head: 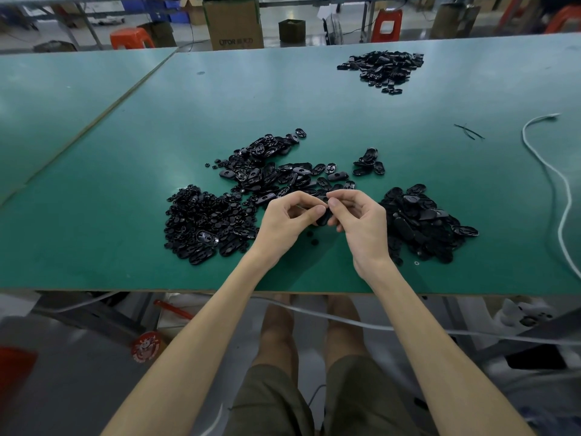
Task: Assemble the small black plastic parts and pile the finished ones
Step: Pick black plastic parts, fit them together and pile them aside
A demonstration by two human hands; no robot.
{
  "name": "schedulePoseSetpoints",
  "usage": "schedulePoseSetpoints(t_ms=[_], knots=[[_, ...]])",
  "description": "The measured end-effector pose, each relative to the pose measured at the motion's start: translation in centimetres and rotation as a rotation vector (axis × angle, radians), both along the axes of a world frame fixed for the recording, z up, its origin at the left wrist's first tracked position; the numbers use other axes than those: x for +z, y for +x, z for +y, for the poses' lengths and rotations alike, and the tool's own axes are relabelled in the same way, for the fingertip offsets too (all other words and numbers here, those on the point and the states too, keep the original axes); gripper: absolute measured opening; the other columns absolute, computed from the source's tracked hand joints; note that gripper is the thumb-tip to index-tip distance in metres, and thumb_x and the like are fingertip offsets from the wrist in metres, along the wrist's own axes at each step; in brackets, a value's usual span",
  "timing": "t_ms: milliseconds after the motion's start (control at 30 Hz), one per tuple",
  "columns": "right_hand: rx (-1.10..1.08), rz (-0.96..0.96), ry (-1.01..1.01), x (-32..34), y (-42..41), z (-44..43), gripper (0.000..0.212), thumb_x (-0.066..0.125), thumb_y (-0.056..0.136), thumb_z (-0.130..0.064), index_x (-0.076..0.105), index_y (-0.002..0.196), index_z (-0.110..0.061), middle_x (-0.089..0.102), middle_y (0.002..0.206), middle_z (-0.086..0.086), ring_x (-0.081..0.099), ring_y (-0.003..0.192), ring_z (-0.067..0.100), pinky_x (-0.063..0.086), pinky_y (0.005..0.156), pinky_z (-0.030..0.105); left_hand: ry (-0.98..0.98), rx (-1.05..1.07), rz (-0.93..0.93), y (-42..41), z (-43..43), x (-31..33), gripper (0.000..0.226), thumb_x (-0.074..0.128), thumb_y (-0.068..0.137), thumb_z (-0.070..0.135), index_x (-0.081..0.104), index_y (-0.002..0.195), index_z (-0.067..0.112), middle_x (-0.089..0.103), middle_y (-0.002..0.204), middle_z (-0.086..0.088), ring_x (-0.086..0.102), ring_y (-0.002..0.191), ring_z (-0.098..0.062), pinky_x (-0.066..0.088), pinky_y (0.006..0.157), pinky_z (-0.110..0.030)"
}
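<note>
Part [323, 218] is pinched between both hands over the table [125, 184]; left hand [283, 221] and right hand [361, 220] are curled round it, fingertips meeting. Left pile [204, 225] is spread beside the left hand, middle pile [276, 171] beyond the fingers, right pile [424, 225] beside the right hand.

- Green table [220, 99] fills the middle.
- White cable [562, 196] snakes along its edge at 3 o'clock.
- Thin black strips [468, 131] lie at 2 o'clock, near the cable.
- Cardboard box [234, 25] stands on the floor at 12 o'clock.
- Red stool [132, 37] at 11 o'clock.
- Round red lid [146, 347] on the floor at 8 o'clock.
</note>
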State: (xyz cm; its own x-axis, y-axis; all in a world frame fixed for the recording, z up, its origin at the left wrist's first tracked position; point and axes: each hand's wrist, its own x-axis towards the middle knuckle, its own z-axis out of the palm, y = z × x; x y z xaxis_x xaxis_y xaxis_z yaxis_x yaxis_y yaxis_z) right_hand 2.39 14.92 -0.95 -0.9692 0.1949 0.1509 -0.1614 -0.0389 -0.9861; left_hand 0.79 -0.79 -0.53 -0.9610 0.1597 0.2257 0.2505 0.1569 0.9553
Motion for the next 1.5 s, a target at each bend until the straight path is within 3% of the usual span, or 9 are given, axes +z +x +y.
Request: schedulePoseSetpoints(t_ms=[167,267,500,767,1000,1200,1300,1367,1500], knots=[[0.003,0.000,0.001,-0.04,-0.08,0.07,0.016,0.071,0.096,-0.006,0.075,0.095,-0.021,0.076,0.084,-0.001,0.065,0.065,0.013,0.049,0.059,0.024,-0.001,-0.012,-0.007,0.06,0.02,0.02,0.012,0.076,0.091,0.006,0.074,0.102,0.003,0.076,0.095,-0.012,0.067,0.078,-0.016,0.056,0.079,-0.034],[0.010,0.005,-0.010,-0.05,-0.17,0.17,0.015,0.071,0.096,-0.005,0.076,0.095,-0.019,0.077,0.085,0.002,0.064,0.065,0.013,0.049,0.059,0.023,-0.002,-0.017,-0.017,0.01,-0.03,0.03,0.010,0.076,0.090,0.005,0.074,0.100,0.005,0.076,0.094,-0.007,0.068,0.078,-0.018,0.057,0.080,-0.036],[0.019,0.009,-0.017,-0.15,-0.17,0.04,0.013,0.072,0.095,-0.004,0.076,0.096,-0.017,0.076,0.083,0.003,0.064,0.065,0.014,0.049,0.059,0.024,0.013,-0.022,-0.017,0.00,-0.02,0.01,0.018,0.078,0.088,0.004,0.069,0.103,0.005,0.072,0.090,0.001,0.067,0.078,-0.009,0.054,0.075,-0.021],[0.003,-0.008,-0.049,-0.15,-0.17,0.14,0.009,0.075,0.093,-0.008,0.076,0.095,-0.017,0.077,0.080,0.003,0.063,0.064,0.012,0.049,0.057,0.023,-0.016,-0.030,-0.047,0.15,0.23,0.12,0.021,0.076,0.091,0.006,0.069,0.110,0.003,0.071,0.092,-0.005,0.068,0.079,-0.016,0.059,0.079,-0.037],[-0.007,-0.010,-0.064,-0.08,-0.16,0.14,0.006,0.080,0.090,-0.013,0.077,0.091,-0.018,0.077,0.079,0.003,0.062,0.061,0.009,0.048,0.055,0.019,-0.043,-0.046,-0.052,0.09,0.24,0.11,0.017,0.075,0.092,0.007,0.070,0.108,0.005,0.074,0.098,-0.017,0.071,0.079,-0.019,0.059,0.079,-0.034],[-0.006,-0.008,-0.054,-0.13,-0.18,0.14,0.004,0.078,0.092,-0.014,0.076,0.093,-0.017,0.075,0.077,-0.001,0.061,0.061,0.008,0.047,0.055,0.018,0.019,-0.017,-0.042,0.10,0.19,0.14,0.017,0.076,0.090,0.004,0.072,0.106,0.008,0.073,0.093,-0.001,0.069,0.085,-0.015,0.055,0.078,-0.022],[0.010,-0.003,-0.036,-0.15,-0.18,0.12,0.006,0.076,0.094,-0.012,0.077,0.098,-0.016,0.076,0.079,-0.002,0.062,0.062,0.007,0.047,0.056,0.018,0.081,0.002,-0.061,0.08,-0.06,0.16,0.021,0.076,0.090,0.002,0.072,0.110,0.006,0.072,0.097,-0.002,0.071,0.089,-0.025,0.057,0.083,-0.025],[0.017,-0.002,-0.024,-0.14,-0.18,0.12,0.008,0.074,0.094,-0.012,0.078,0.100,-0.016,0.077,0.081,0.000,0.062,0.064,0.008,0.047,0.057,0.019,0.106,-0.005,-0.072,0.07,-0.11,0.13,0.022,0.074,0.090,-0.002,0.071,0.111,0.004,0.075,0.095,0.002,0.072,0.088,-0.021,0.056,0.083,-0.024],[0.014,-0.002,-0.021,-0.15,-0.14,0.14,0.010,0.074,0.094,-0.011,0.079,0.099,-0.019,0.078,0.083,0.000,0.064,0.065,0.009,0.048,0.058,0.019,0.146,0.001,-0.078,0.03,-0.21,0.16,0.024,0.070,0.091,-0.007,0.071,0.115,-0.001,0.078,0.102,-0.008,0.074,0.088,-0.017,0.055,0.084,-0.022]])
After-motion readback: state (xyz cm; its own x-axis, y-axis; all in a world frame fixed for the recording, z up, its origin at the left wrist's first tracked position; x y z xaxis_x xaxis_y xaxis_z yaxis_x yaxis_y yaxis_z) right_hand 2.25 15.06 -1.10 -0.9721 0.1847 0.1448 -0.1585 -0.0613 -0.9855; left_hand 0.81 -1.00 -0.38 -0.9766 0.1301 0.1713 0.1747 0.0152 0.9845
